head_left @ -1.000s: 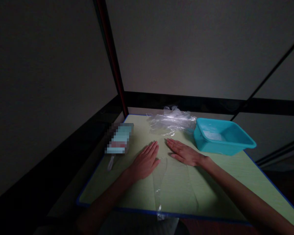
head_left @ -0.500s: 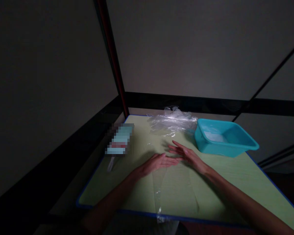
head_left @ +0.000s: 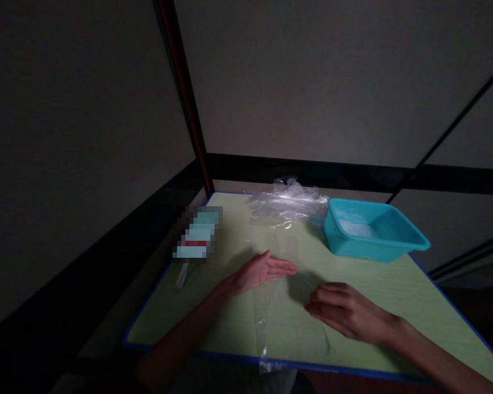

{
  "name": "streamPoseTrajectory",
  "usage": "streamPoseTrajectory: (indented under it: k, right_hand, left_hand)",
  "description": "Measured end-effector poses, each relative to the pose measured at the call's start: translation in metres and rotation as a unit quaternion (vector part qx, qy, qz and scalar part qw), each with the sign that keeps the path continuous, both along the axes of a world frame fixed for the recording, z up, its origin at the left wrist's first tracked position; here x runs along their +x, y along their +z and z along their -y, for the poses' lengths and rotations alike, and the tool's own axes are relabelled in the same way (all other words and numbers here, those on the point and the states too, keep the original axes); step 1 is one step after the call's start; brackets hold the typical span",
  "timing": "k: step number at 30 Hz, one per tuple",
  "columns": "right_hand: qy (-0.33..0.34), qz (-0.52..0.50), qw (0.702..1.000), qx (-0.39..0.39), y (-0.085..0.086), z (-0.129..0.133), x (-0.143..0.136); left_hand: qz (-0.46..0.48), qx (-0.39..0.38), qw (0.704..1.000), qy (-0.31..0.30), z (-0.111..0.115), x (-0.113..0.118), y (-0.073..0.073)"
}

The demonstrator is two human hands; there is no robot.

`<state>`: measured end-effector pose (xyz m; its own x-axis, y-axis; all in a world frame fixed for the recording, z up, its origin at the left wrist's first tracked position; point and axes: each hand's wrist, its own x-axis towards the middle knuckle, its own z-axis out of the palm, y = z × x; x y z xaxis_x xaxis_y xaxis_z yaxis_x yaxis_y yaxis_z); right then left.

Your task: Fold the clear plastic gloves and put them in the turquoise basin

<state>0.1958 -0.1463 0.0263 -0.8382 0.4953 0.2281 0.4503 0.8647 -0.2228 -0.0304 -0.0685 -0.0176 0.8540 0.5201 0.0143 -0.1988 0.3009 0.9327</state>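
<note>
A clear plastic bag (head_left: 287,334) lies flat on the light green table (head_left: 394,301), its near end reaching over the front edge. My left hand (head_left: 267,269) rests over the upper part of this bag, fingers straight and side by side, holding nothing. To the right, my right hand (head_left: 349,312) hovers above or touches the bag's right side; which one I cannot tell. Its fingers are curled and pressed together, and anything pinched between their tips is hidden. Behind both hands sits a crumpled pile of clear plastic bags (head_left: 287,202).
A turquoise plastic basin (head_left: 365,249) with something white inside stands at the table's right. On the left lies a pixelated, pale blue and red item (head_left: 197,232), with a whitish strip (head_left: 182,275) below it. Walls close in behind and to the left.
My right hand has come toward me and rightward, away from my left hand, and its spread fingers have curled together. My left hand has stayed nearly in place.
</note>
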Motion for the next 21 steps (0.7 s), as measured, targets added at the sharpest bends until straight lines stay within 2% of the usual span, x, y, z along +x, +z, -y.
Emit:
streamPoseTrajectory:
  k: [3, 9, 17, 21]
  right_hand:
    - [-0.008, 0.066, 0.996, 0.061, -0.005, 0.015, 0.011]
    - [0.046, 0.089, 0.993, 0.068, -0.009, 0.031, 0.031]
    - [0.085, 0.051, 0.993, 0.062, -0.026, 0.034, 0.022]
    - [0.045, 0.045, 0.997, 0.037, -0.026, 0.032, 0.021]
  left_hand:
    - [-0.027, 0.011, 1.0, -0.006, 0.0, 0.002, -0.006]
    - [-0.022, 0.026, 0.999, -0.011, -0.003, -0.001, 0.008]
    - [-0.041, 0.029, 0.999, -0.011, 0.003, 0.003, -0.021]
    - [-0.038, 0.07, 0.996, 0.035, 0.01, 0.004, -0.019]
